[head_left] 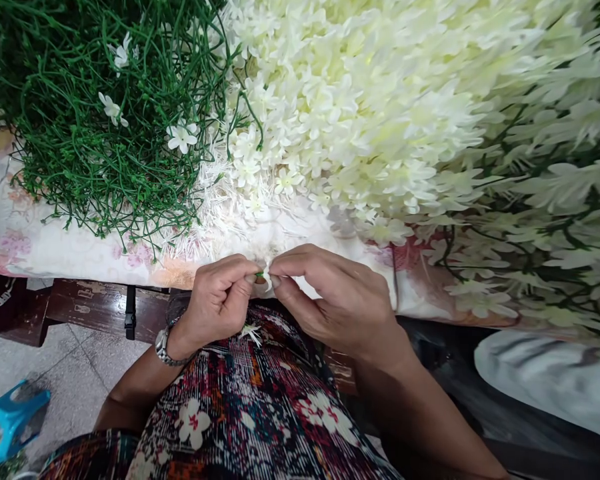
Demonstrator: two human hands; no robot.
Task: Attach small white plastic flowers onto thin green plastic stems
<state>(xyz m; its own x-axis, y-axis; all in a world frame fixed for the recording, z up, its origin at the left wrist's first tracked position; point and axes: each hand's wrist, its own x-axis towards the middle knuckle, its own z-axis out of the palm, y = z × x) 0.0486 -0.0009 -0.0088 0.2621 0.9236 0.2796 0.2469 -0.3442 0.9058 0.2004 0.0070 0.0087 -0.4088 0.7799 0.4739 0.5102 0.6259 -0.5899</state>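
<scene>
Head view: both hands meet just in front of the edge of a floral cloth (55, 247). The left hand (220, 300), with a wristwatch (164, 348) on it, and the right hand (335, 300) each pinch thumb against forefinger on a small white flower (267, 276). The flower sits between the two sets of fingertips, and a green stub shows on the left side. A loose blossom (251, 331) lies just below on the patterned dress (260, 413). On the cloth, a heap of green stems (105, 133) lies beside a large pile of white flowers (360, 100). The flower is tiny and held only at the fingertips, so an uneven pull could tear the petals or let it slip down onto the lap, where it would be hard to pick out against the busy print
</scene>
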